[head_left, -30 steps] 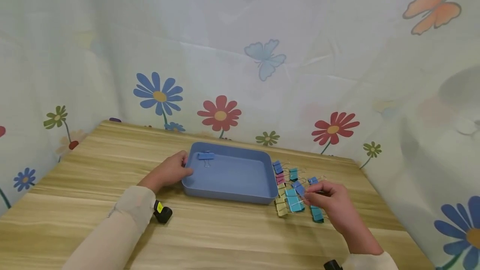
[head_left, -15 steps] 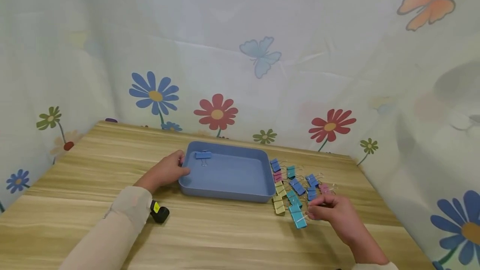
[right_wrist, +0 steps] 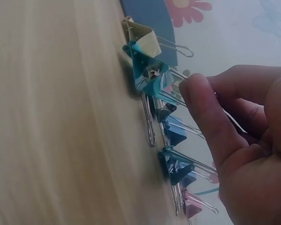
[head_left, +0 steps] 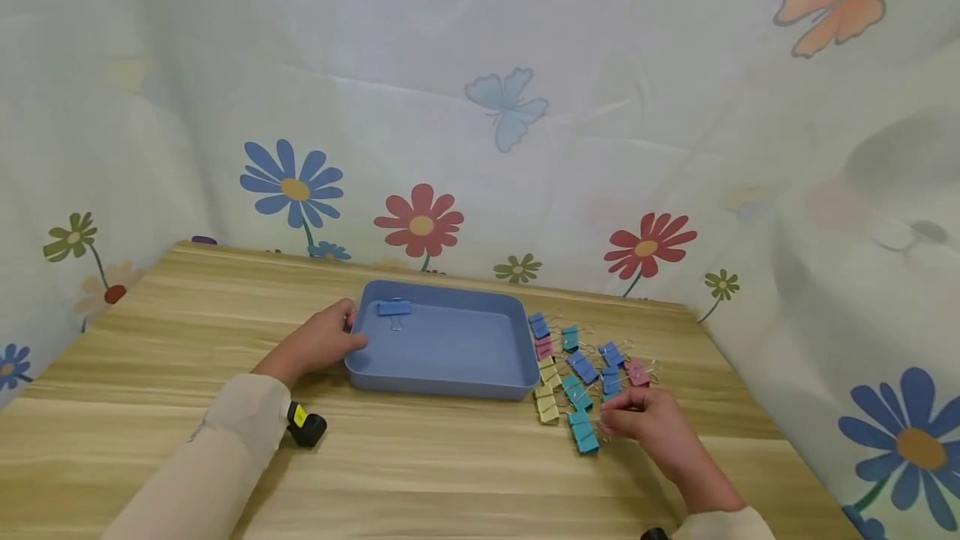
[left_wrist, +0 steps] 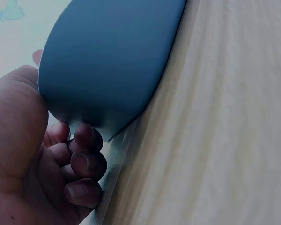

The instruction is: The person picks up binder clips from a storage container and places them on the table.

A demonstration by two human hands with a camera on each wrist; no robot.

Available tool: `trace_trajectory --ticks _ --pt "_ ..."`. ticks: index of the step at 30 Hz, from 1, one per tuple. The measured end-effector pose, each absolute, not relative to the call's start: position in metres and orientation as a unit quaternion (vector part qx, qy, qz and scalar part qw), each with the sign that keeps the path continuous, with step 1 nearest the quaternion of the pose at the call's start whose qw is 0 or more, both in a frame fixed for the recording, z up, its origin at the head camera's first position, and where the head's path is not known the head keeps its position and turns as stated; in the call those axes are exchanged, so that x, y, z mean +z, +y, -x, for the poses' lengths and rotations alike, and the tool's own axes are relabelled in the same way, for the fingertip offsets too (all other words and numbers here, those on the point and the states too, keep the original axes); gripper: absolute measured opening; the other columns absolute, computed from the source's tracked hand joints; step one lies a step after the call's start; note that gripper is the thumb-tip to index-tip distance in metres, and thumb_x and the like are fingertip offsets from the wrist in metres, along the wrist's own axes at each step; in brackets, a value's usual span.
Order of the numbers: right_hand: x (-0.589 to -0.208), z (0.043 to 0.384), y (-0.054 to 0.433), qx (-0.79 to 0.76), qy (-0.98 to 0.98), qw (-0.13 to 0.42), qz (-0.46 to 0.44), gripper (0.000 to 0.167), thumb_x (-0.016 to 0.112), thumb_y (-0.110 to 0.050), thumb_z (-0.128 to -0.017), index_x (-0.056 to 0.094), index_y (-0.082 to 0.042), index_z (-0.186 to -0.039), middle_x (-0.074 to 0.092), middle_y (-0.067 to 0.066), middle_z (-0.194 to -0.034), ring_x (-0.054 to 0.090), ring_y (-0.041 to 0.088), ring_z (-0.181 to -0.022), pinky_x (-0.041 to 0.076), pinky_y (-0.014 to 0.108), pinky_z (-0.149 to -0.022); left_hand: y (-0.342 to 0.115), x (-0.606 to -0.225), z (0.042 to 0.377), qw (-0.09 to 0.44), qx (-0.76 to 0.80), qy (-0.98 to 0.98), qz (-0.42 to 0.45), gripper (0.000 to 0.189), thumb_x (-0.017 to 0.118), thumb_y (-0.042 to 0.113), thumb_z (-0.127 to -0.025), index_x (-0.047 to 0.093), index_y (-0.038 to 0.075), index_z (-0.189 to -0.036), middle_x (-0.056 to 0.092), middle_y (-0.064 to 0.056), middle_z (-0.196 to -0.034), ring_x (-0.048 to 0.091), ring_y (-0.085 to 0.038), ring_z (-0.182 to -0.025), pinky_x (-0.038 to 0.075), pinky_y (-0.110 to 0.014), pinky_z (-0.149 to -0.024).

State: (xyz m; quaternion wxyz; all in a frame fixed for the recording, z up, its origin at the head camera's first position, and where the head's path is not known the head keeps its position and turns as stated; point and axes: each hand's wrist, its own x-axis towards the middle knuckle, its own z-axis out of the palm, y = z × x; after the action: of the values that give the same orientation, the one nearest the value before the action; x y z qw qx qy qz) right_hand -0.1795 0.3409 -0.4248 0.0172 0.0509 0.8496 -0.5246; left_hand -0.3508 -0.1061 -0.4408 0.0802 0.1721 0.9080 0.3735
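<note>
At the left end of a blue tray [head_left: 442, 386], my left hand [head_left: 318, 344] grips the wall, thumb over the rim. In the left wrist view its other fingers [left_wrist: 86, 161] curl beneath the tray's rounded corner. My right hand [head_left: 656, 432] pinches the wire handle of a teal binder clip [head_left: 582, 432] between thumb and forefinger. That clip is at the front of a loose group, close to the wood in the right wrist view. Inside the tray, toward its back left, lies one blue binder clip [head_left: 393, 308].
Several more binder clips lie right of the tray: a yellow clip [head_left: 546, 404], a second teal clip [head_left: 577, 392], a blue clip [head_left: 582, 367], and a pink clip [head_left: 637, 372] at the right. The wooden table [head_left: 420, 473] ends at a flowered curtain [head_left: 360, 107] behind.
My right hand has drawn the teal clip toward the front, off the other clips, uncovering blue and pink ones. My left hand keeps its grip on the tray. The head view has turned slightly right.
</note>
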Motion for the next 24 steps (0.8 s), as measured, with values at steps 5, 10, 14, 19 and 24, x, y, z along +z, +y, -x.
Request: trace_trajectory --ticks 5,10,14,19,24 --pt "-0.4269 0.1809 0.3385 -0.514 0.855 0.007 -0.073 0.024 0.066 -0.007 -0.085 0.064 0.012 -0.100 0.070 0.008 -0.088 0.070 0.012 -0.076 0.055 0.026 -0.074 -0.1056 -0.4431 0.3527 0.077 0.375 0.907 -0.175 0.027 0.061 0.020 -0.085 0.039 0.006 -0.089 0.035 -0.003 -0.069 0.044 -0.020 -0.066 0.034 -0.031 -0.060" --pt "-0.4285 0.1843 0.3366 -0.503 0.859 0.002 -0.096 0.023 0.065 -0.007 -0.086 0.065 0.010 -0.101 0.071 0.008 -0.087 0.070 0.012 -0.077 0.054 0.025 -0.073 -0.1061 -0.4451 0.3540 0.074 0.374 0.907 -0.178 0.027 0.061 0.021 -0.085 0.039 0.007 -0.089 0.035 -0.003 -0.069 0.043 -0.020 -0.066 0.034 -0.031 -0.060" --pt "-0.4297 0.1857 0.3366 -0.503 0.858 0.003 -0.103 0.023 0.065 -0.007 -0.087 0.065 0.010 -0.102 0.071 0.009 -0.089 0.069 0.011 -0.077 0.054 0.025 -0.073 -0.1063 -0.4451 0.3543 0.078 0.375 0.906 -0.177 0.027 0.061 0.021 -0.085 0.039 0.007 -0.089 0.035 -0.003 -0.069 0.044 -0.020 -0.066 0.034 -0.031 -0.060" --pt "-0.4297 0.1858 0.3365 -0.510 0.854 0.006 -0.102 0.023 0.064 -0.007 -0.088 0.065 0.011 -0.103 0.071 0.010 -0.090 0.070 0.012 -0.077 0.055 0.025 -0.073 -0.1064 -0.4437 0.3538 0.081 0.377 0.906 -0.173 0.026 0.060 0.020 -0.085 0.039 0.006 -0.089 0.036 -0.003 -0.070 0.044 -0.020 -0.066 0.034 -0.031 -0.060" --pt "-0.4289 0.1849 0.3350 -0.512 0.853 0.004 -0.098 0.024 0.065 -0.007 -0.087 0.065 0.012 -0.103 0.071 0.011 -0.091 0.070 0.013 -0.078 0.055 0.025 -0.074 -0.1072 -0.4437 0.3535 0.084 0.375 0.907 -0.170 0.025 0.060 0.020 -0.085 0.039 0.006 -0.090 0.036 -0.003 -0.070 0.044 -0.020 -0.067 0.035 -0.031 -0.060"
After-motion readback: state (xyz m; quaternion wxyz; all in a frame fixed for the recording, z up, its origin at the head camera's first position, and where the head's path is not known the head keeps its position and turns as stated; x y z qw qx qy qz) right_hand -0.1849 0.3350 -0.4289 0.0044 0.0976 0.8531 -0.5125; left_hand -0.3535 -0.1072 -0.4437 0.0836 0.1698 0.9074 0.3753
